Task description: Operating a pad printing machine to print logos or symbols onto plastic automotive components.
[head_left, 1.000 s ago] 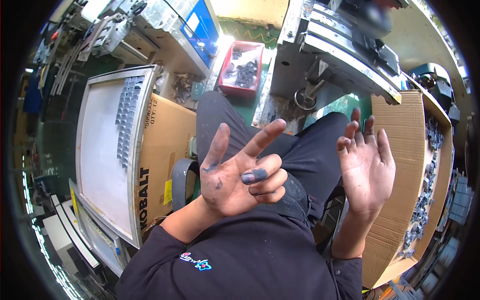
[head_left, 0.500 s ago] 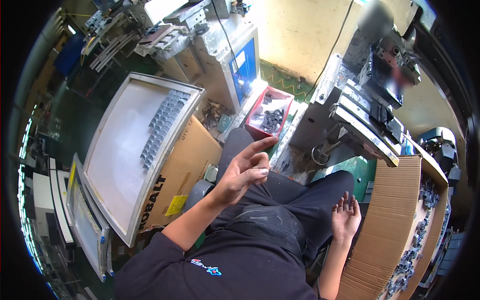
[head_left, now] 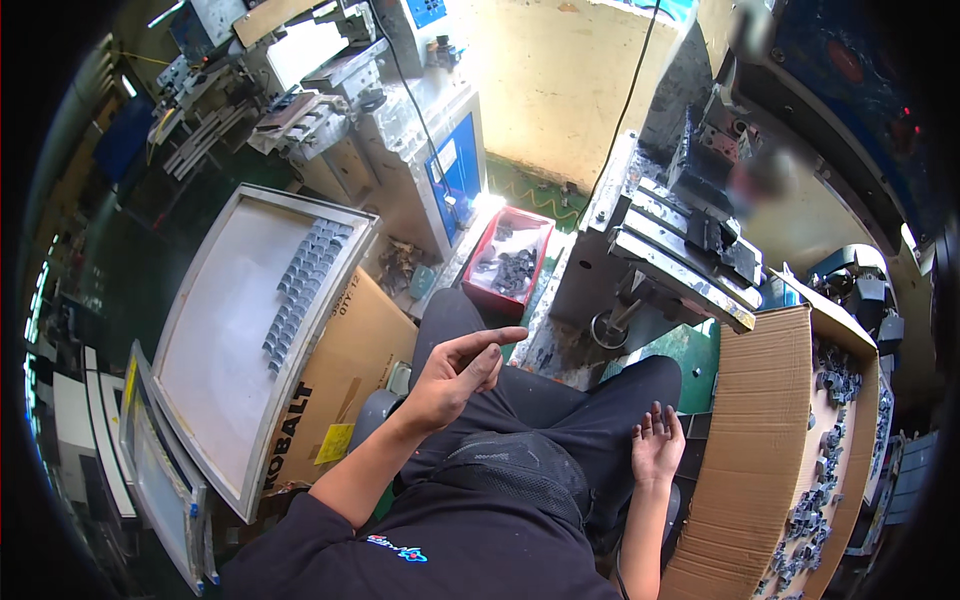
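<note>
My left hand (head_left: 458, 380) is raised over my lap, its index finger stretched out and its thumb apart from it. The other fingers are curled, and I see nothing held in it. Palm up beside my right thigh rests my right hand (head_left: 657, 450), fingers loosely spread and holding nothing. Beyond my left hand stands a red bin (head_left: 483, 290) with small dark parts (head_left: 515, 270) and clear plastic inside. To the left, a framed white screen (head_left: 225, 300) carries rows of grey curved pieces (head_left: 305, 285) and leans on a cardboard carton (head_left: 345, 365).
A machine with a metal bed (head_left: 680, 260) stands ahead on the right. At the near right is an open cardboard box (head_left: 755, 430) with many small grey parts (head_left: 825, 450). More frames (head_left: 155, 460) stand at the far left. A blue-panelled cabinet (head_left: 455, 165) stands behind the bin.
My view has tilted up and turned right, so the surroundings sit lower and further left. My left hand's fingers have shifted slightly; my right hand stays palm up.
</note>
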### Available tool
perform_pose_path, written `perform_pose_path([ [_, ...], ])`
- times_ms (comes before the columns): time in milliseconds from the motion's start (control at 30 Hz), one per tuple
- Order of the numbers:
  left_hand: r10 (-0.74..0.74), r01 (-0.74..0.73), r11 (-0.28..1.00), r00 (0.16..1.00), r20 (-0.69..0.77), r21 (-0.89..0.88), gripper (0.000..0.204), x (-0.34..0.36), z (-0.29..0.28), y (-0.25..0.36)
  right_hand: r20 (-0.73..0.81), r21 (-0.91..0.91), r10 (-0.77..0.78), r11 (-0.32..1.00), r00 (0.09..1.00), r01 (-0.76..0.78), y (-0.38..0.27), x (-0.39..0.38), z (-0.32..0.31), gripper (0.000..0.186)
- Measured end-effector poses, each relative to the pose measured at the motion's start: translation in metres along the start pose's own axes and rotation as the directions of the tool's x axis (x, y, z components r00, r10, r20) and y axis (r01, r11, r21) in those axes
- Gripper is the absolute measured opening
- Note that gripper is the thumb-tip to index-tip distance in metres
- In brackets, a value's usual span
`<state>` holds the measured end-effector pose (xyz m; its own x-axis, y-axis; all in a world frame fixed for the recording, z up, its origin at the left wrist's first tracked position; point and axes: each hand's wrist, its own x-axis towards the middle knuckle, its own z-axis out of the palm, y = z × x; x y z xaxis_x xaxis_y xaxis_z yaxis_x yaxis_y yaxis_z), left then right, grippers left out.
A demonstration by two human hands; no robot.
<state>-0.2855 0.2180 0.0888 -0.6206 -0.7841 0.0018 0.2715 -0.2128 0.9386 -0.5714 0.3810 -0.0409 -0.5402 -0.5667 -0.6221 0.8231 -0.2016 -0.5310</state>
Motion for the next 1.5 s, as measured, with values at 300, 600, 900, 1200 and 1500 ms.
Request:
perform_pose_path([
  [300,-0.046,0.044,0.961,0.999,-0.001,-0.272,0.043,-0.004,0.013,0.011,0.126,-0.286,-0.211,0.928,0.969,0.239,0.004,-0.001,0.003,0.028],
  [600,-0.055,0.198,0.708,0.972,0.227,-0.678,0.051,-0.007,0.049,0.040,0.085,-0.231,-0.086,0.967,0.993,0.104,0.008,0.009,0.001,0.030],
  [900,-0.082,0.297,0.681,0.939,0.333,-0.670,0.056,-0.010,0.049,0.041,0.085,-0.216,-0.088,0.971,0.992,0.105,0.009,0.006,-0.001,0.029],
  [1200,-0.008,0.101,0.883,0.980,0.200,-0.457,0.053,-0.008,0.043,0.037,0.092,-0.209,-0.081,0.973,0.992,0.099,0.009,0.008,-0.001,0.030],
  [1500,-0.164,-0.022,0.181,0.985,0.052,0.983,0.039,0.023,-0.118,-0.063,0.088,-0.203,-0.082,0.974,0.993,0.098,0.008,0.004,-0.001,0.028],
])
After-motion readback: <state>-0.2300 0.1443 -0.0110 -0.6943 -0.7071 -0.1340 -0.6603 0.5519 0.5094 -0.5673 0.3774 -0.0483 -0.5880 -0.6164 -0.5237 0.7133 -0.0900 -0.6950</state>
